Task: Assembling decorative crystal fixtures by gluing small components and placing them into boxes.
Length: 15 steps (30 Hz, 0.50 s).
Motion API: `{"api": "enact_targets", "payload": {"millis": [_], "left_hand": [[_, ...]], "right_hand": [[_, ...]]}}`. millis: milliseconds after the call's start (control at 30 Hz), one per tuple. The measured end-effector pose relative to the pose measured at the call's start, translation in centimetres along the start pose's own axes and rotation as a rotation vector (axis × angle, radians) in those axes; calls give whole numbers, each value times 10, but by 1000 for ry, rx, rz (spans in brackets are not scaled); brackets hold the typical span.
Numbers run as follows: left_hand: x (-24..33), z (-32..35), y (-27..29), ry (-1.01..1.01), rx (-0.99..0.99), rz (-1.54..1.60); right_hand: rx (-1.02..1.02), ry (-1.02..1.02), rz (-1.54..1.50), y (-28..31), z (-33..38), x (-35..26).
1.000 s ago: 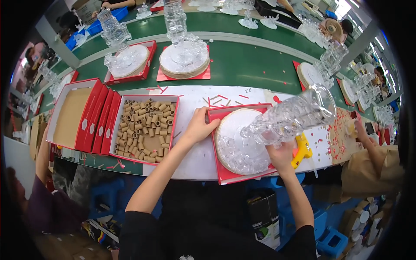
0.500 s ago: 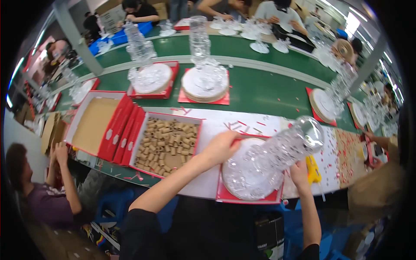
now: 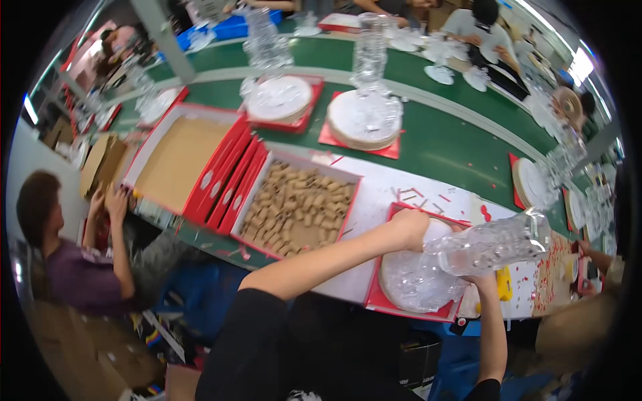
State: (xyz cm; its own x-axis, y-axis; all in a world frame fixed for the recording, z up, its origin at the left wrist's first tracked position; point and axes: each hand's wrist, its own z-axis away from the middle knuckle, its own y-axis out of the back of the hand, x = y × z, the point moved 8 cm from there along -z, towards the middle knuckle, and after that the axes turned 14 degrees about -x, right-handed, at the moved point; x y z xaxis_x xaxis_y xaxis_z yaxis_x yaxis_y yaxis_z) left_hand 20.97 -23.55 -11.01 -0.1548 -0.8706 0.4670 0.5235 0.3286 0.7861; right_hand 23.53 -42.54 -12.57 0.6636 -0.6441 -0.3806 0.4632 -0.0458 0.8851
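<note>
A stack of nested clear plastic pieces [image 3: 491,244] leans to the right over a pile of white round discs [image 3: 404,277]. These discs sit in a shallow red box [image 3: 376,294] on the table in front of me. My left hand [image 3: 409,228] rests on the discs near the stack's lower end, its fingers curled and partly hidden. My right hand [image 3: 480,279] is under the stack and holds it from below; the plastic covers most of its fingers. More crumpled-looking clear plastic lies over the discs between my hands.
An open box of short brown cardboard tubes [image 3: 301,207] stands left of my work, beside stacked red boxes [image 3: 224,180]. Further discs with clear stacks [image 3: 364,120] line the green table [image 3: 441,144]. A yellow tool [image 3: 503,284] lies at right. Other people work nearby.
The view has shifted, so the scene sits further right and lower. My left hand has moved from the box's far left edge onto the discs by the clear stack, which leans further right.
</note>
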Motion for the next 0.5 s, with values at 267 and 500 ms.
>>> {"api": "enact_targets", "payload": {"millis": [267,500], "left_hand": [[0,135,13,-489,925,705],[30,191,-128,-143,247,399]], "right_hand": [[-308,-189,-380,15,51,157],[-392,-335,-237,-43,121,-94]]}}
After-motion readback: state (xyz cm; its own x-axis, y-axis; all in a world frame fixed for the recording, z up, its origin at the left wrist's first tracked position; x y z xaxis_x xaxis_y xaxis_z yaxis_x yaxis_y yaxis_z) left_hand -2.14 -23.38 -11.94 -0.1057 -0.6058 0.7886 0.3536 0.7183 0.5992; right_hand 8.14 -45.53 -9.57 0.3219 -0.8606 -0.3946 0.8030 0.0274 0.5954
